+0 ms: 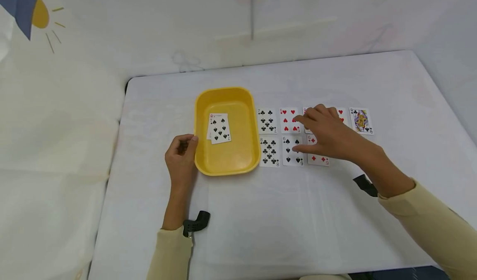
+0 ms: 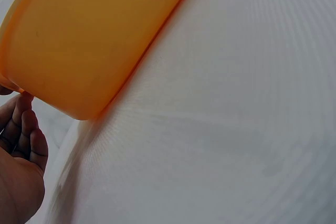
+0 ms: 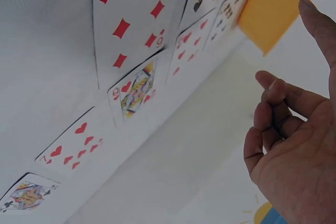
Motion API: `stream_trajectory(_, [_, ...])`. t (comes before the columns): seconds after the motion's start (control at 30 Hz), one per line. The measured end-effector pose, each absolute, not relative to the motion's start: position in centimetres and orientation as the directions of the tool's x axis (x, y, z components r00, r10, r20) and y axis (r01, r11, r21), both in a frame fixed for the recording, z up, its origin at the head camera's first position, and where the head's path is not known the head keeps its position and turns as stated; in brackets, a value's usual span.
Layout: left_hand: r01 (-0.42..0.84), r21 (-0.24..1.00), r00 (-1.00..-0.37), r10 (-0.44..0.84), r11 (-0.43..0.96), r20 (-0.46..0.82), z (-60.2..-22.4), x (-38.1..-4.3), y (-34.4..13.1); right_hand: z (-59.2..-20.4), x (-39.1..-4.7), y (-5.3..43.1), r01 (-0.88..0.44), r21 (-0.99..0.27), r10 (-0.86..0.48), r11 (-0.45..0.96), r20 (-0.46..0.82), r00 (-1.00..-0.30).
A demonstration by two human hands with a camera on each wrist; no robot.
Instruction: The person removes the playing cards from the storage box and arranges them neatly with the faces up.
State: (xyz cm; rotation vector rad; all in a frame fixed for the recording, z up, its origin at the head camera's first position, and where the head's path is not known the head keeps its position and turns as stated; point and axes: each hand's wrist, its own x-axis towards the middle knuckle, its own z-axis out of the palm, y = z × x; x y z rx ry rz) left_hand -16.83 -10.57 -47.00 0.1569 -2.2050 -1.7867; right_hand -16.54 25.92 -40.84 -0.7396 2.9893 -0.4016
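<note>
My left hand [image 1: 181,158] grips the left rim of a yellow tray [image 1: 227,164], thumb on top and fingers curled by the edge. Inside the tray, a seven of spades [image 1: 220,129] overlaps another card. Over the card rows reaches my right hand [image 1: 326,133], holding nothing, with thumb and index finger spread. Near its fingertips lie a six of hearts [image 1: 287,116], a six of spades [image 1: 288,158] and a six of diamonds [image 1: 318,160]. The queen of hearts [image 3: 137,90], mostly covered by this hand from above, shows in the right wrist view.
Beside the tray's right wall are a seven of clubs [image 1: 266,120] and an eight of clubs [image 1: 269,151]. A seven of hearts [image 3: 73,145] and queen of clubs [image 1: 361,121] end the far row. A white cloth covers the table [image 1: 268,222], with white sheeting behind.
</note>
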Motion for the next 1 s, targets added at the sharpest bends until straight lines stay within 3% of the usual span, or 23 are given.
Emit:
stream_trajectory(0.2, [0.121, 0.966, -0.946, -0.27, 0.228, 0.182, -49.4, -17.7, -11.1, -40.7, -16.9, 25.3, -0.476, -0.268, -0.483, 0.838, 0.041, -0.874])
stream_trajectory(0.7, [0.133, 0.969, -0.944, -0.271, 0.207, 0.187, -49.4, -17.7, -10.9, -39.7, -17.8, 22.6, -0.503, -0.294, -0.515, 0.813, 0.04, -0.856])
stream_trajectory(1.0, [0.103, 0.975, -0.953, -0.26, 0.197, 0.153, -46.1, -16.6, -9.4, -39.8, -18.3, 20.9, -0.537, -0.282, -0.551, 0.795, 0.036, -0.834])
